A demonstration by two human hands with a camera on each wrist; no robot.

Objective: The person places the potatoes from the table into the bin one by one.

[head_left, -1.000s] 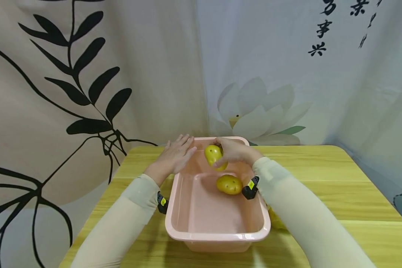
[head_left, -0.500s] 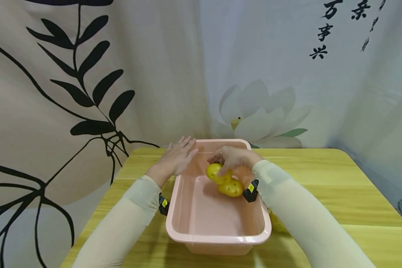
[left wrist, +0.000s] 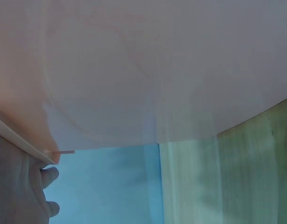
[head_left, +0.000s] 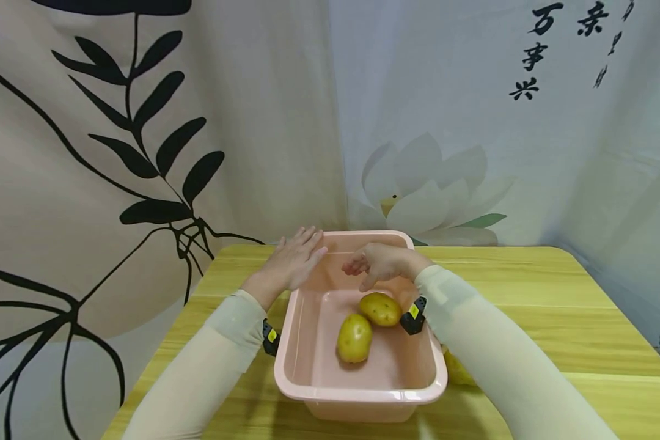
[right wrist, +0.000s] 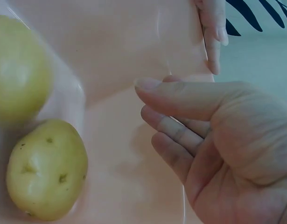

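Two yellow potatoes lie in the pink plastic basin [head_left: 360, 392]. The nearer potato [head_left: 354, 338] sits left of centre, and the other potato [head_left: 381, 309] lies just behind it to the right. Over the back part of the basin hangs my right hand [head_left: 384, 263], holding nothing, its fingers relaxed and thumb apart from them. The right wrist view shows that bare hand [right wrist: 218, 135] beside both potatoes. My left hand [head_left: 293, 263] rests on the basin's back left rim with its fingers extended. In the left wrist view, part of that hand [left wrist: 19, 186] shows at the rim.
The basin stands on a wooden table [head_left: 506, 293]. Right of it, partly hidden by my right sleeve [head_left: 495, 342], is another yellow thing [head_left: 458, 370]. A printed curtain [head_left: 275, 122] hangs behind the table's back edge.
My right hand has lowered a potato into the basin and let it go. That potato now lies nearer the front, left of the other one. The left hand stays on the rim.
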